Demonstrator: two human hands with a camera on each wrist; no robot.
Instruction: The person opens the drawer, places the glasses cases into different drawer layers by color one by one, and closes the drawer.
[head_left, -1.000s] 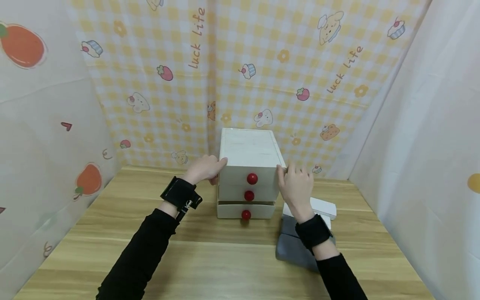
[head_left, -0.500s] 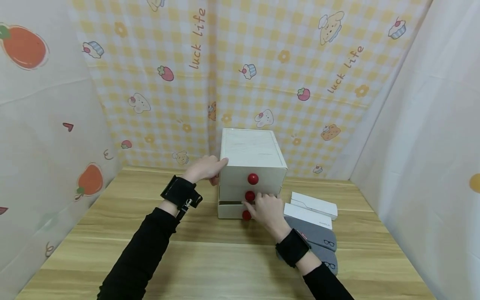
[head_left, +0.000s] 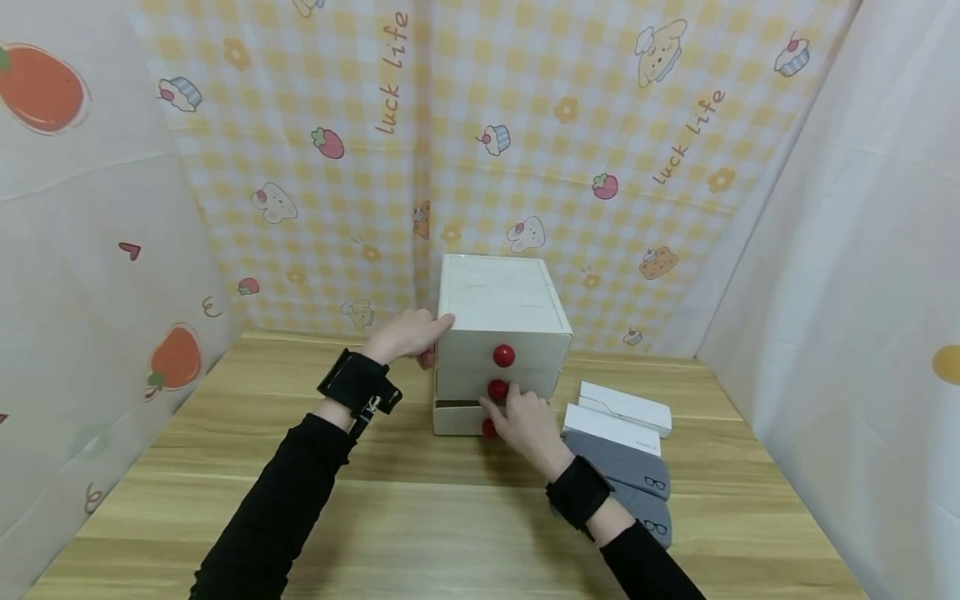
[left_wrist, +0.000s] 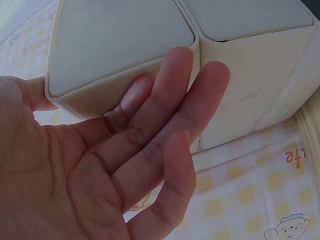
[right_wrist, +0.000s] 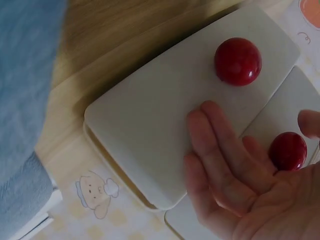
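A small white chest of drawers [head_left: 498, 292] with red ball knobs stands on the table. My left hand [head_left: 408, 335] rests at its upper left edge, thumb on top. In the left wrist view that hand's loosely bent fingers lie along the chest's side. My right hand [head_left: 528, 425] is at the drawer fronts. Its thumb and index finger sit on either side of the middle red knob [right_wrist: 288, 151], while the other fingers extend before the bottom drawer front [right_wrist: 150, 110]. The bottom knob [right_wrist: 238, 61] stands above these fingers in the right wrist view. A dark gap shows above the bottom drawer.
Right of the chest lie two grey glasses cases [head_left: 618, 462] printed with spectacles. Behind them are two white narrow boxes [head_left: 626, 406]. The wooden table [head_left: 420, 533] meets a yellow checked curtain [head_left: 337, 233] at the back, with white curtains at both sides.
My right hand has moved from the chest's upper right edge down and left to the middle knob, uncovering the cases and boxes. The left hand has stayed in place.
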